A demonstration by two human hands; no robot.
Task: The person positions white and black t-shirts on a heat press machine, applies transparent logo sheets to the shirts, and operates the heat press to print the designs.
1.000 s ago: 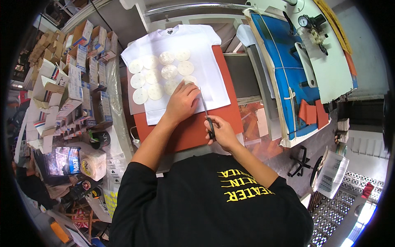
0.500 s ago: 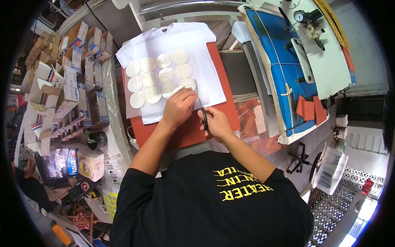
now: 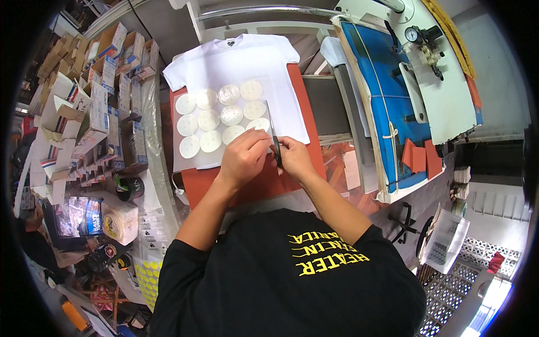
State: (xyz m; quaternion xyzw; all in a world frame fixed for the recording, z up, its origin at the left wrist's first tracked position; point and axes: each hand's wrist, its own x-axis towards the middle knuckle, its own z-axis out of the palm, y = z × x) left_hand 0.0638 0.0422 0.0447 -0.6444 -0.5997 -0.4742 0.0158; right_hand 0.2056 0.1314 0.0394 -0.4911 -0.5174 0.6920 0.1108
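Observation:
A translucent sheet [image 3: 181, 162] bearing several round pale discs [image 3: 210, 141] lies over the lower part of a white T-shirt [image 3: 252, 56]. The shirt is spread on a red-orange pad [image 3: 241, 191]. My left hand [image 3: 245, 156] is closed on the near edge of the sheet, beside the lower right disc; its fingertips are partly hidden. In my right hand [image 3: 296, 160] is a pair of scissors [image 3: 277, 148] with black handles, fingers wrapped round them. Their blades point away from me, along the right side of the discs.
At the left, open cardboard boxes [image 3: 98, 121] are stacked on a plastic-covered table, near a tape roll [image 3: 113, 226]. A blue padded board [image 3: 382, 112] tied with cord stands at the right, below a pressure gauge [image 3: 412, 35]. A clear bin [image 3: 443, 238] stands farther right.
The disc sheet has slid slightly toward me over the shirt. My right hand and the scissors have moved a little farther forward along its right side. My left hand still grips the near edge.

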